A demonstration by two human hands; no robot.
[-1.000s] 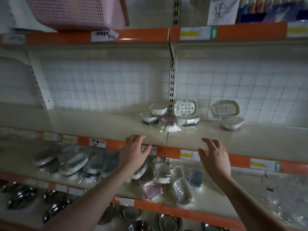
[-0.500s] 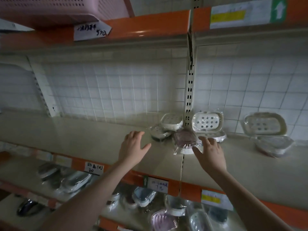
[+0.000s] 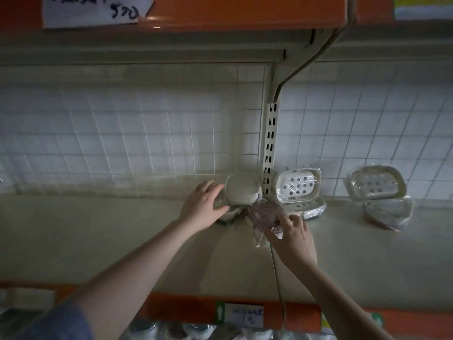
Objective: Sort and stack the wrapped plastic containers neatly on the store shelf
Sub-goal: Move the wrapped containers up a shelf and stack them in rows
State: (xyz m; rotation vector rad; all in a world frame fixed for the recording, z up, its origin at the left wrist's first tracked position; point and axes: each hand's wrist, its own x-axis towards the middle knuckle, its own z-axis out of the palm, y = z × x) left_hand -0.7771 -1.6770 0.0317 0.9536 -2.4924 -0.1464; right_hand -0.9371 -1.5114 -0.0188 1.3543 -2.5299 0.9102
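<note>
Wrapped plastic soap containers cluster at the back of the beige shelf [image 3: 122, 241]. A white container [image 3: 241, 190] leans against the tiled wall above a darker wrapped container [image 3: 229, 215]. My left hand [image 3: 202, 208] curls round the left side of that darker container and its wrap. Just to the right lies a pink wrapped container [image 3: 263, 212]; my right hand [image 3: 293, 239] pinches its near edge between fingers and thumb. A white perforated container [image 3: 297, 185] stands upright over another [image 3: 312, 209]. Farther right sits a second such pair [image 3: 377, 184].
A slotted metal upright [image 3: 269, 148] runs up the wall behind the cluster. An orange price rail [image 3: 183, 310] edges the shelf front, with more wrapped goods [image 3: 196, 332] below. Another orange-edged shelf [image 3: 220, 13] hangs close overhead.
Both hands reached forward from the shelf's front edge to the back. The left hand has taken hold of the darker container and the right has closed on the pink one. The view moved closer.
</note>
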